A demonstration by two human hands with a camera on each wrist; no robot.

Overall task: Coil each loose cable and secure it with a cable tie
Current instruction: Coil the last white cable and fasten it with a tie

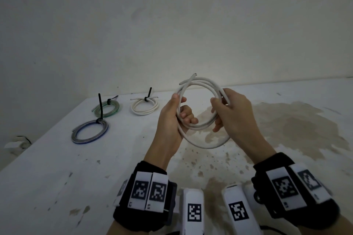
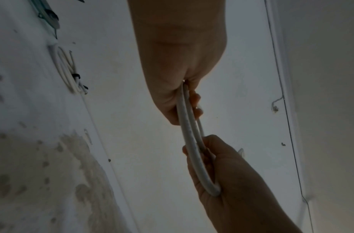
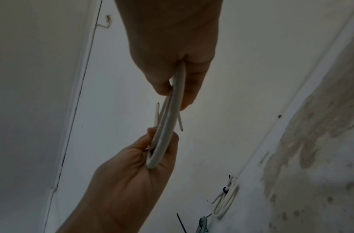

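Your left grip (image 1: 172, 118) curled tight round white cable coil (image 1: 200, 139); your right grip (image 1: 232, 112) clamps opposite side, above counter (image 1: 57, 168).

A thick white round cable (image 1: 200, 137), wound into several loose loops, hangs upright in mid-air at frame centre, both cut ends poking out top. At middle left lie three flat coils bound with black ties: a white cable coil (image 1: 144, 108), a green-tinted one (image 1: 107, 108), a blue-edged one (image 1: 90, 133).
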